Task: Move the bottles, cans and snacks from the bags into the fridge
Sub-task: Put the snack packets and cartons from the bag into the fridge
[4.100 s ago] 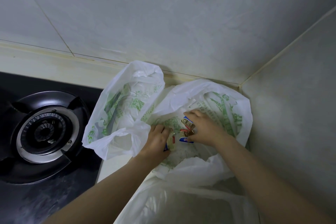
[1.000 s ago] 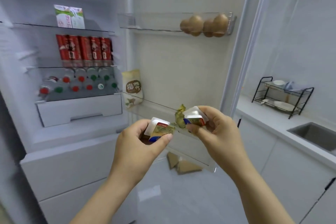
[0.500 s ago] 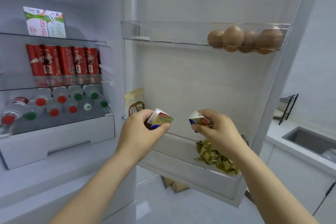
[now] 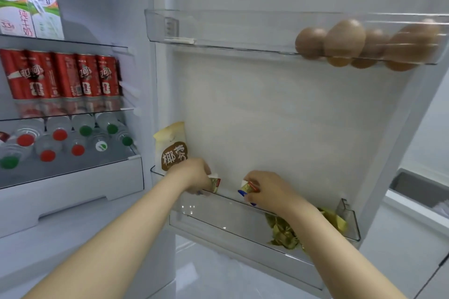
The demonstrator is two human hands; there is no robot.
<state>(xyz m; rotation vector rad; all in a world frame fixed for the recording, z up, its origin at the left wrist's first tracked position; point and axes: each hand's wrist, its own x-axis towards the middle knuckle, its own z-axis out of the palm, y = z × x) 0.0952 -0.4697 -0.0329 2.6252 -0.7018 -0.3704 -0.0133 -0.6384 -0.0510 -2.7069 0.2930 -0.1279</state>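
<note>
Clear door bin [image 4: 218, 212] | pouch [image 4: 173, 150], wrappers [image 4: 284, 232] flank | left hand [image 4: 194, 175], right hand [image 4: 269, 189]: each grip holds snack [image 4: 215, 184]

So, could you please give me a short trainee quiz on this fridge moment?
1. True or false: the brown eggs sit in the clear upper door bin.
2. What does each of the left hand and right hand grip? A) a red can B) a small white-edged snack packet C) an egg
3. What stands in the clear lower door bin just left of the left hand?
Key: 1 true; 2 B; 3 the beige snack bag with a brown label.
</note>
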